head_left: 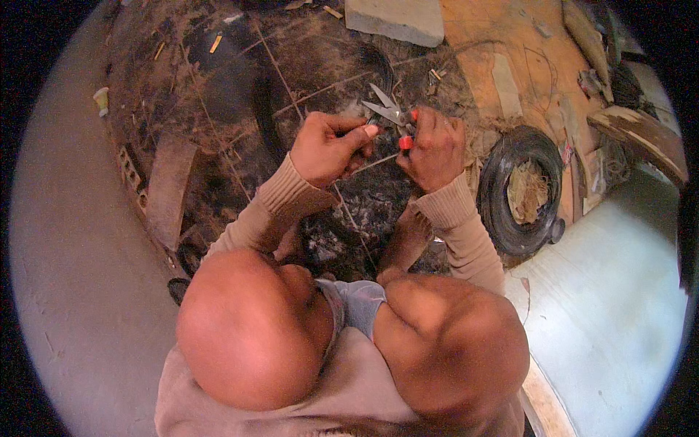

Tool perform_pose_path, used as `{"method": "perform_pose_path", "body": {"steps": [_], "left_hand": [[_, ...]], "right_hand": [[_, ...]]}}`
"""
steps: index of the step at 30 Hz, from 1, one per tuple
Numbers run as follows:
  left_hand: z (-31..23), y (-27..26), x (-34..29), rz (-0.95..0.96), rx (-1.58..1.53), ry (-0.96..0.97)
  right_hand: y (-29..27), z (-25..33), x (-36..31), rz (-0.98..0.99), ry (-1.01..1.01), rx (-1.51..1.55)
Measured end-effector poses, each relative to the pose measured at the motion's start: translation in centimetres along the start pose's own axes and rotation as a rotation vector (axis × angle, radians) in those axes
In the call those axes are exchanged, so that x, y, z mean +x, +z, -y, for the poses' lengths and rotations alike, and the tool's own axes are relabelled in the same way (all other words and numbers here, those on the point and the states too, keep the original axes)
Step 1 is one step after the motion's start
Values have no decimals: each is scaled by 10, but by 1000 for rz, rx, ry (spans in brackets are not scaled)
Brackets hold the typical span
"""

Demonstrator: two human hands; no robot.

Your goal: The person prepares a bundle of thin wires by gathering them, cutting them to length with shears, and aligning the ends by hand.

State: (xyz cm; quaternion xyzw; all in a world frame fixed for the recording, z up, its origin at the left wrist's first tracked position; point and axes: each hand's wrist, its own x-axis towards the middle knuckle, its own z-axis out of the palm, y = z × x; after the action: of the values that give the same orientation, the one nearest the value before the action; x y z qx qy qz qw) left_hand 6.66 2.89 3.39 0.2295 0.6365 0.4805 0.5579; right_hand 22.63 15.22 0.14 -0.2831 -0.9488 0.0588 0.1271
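The right hand [435, 149] is wrapping its fingers around the red-handled scissors [393, 116]. The left hand [328, 149] is making a small, tight pinch, thumb against finger, but what it is pinching is too tiny to tell. The scissors are probably feeling light, hard and stiff, not easy to break. The red handles look like the best place to hold, because the pointy blades are likely sharp. The blades are spreading apart, sticking out ahead of the right hand and leaning left, just above the left thumb tip. To the right of the right hand, a coil of black wire [494, 193] is lying down. Far ahead of both hands, a pale block [397, 20] is sitting on the floor.
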Motion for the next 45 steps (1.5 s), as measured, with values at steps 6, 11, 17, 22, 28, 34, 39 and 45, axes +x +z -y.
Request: {"method": "perform_pose_path", "body": {"steps": [6, 11, 17, 22, 28, 34, 39, 45], "left_hand": [[-3, 7, -6, -26, -131, -6], [-3, -3, 2, 15, -36, 36], [12, -8, 9, -72, 100, 308], [7, -5, 9, -164, 521, 480], [-1, 4, 5, 37, 1445, 519], [-18, 7, 16, 279, 1598, 366], [6, 2, 22, -23, 1480, 582], [0, -1, 30, -144, 1178, 629]], "right_hand": [[2, -18, 0, 18, -53, -1], [0, -14, -4, 78, 28, 339], [-12, 18, -19, 591, 644, 1642], [-26, 16, -12, 326, 453, 889], [-36, -28, 10, 136, 54, -175], [-29, -32, 28, 336, 223, 247], [-16, -33, 12, 438, 558, 807], [2, -13, -13, -239, 70, 139]]}}
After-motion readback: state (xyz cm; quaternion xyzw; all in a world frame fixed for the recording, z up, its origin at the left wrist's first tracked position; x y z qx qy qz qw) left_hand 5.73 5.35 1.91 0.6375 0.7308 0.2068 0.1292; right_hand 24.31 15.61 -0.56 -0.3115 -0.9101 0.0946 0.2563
